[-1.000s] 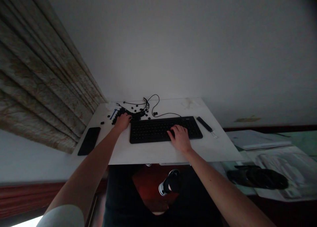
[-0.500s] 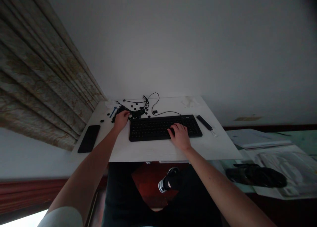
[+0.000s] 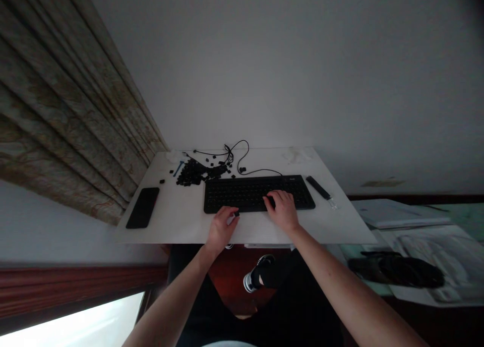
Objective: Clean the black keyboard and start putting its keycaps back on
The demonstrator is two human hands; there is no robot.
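Between the thumb and fingers of my left hand (image 3: 221,229) is a small black keycap (image 3: 236,214), just off the front edge of the black keyboard (image 3: 245,195). My right hand (image 3: 283,209) rests on the right half of the keyboard, its thumb apart from its bent fingers. Whether anything small lies under those fingertips is hidden. A heap of loose black keycaps (image 3: 192,172) is piled behind and to the left of the keyboard, with several scattered around it.
A blue tool (image 3: 178,168) lies left of the heap. The black phone (image 3: 142,208) is at the table's left edge. A black-handled brush-like tool (image 3: 318,187) lies right of the keyboard, and a thin cable (image 3: 247,153) loops behind it. The white table (image 3: 181,221) meets the wall.
My left hand has moved from the keycap heap toward me and right, to the keyboard's front edge, with a keycap in its fingers. My right hand stays on the keyboard. The view has shifted slightly.
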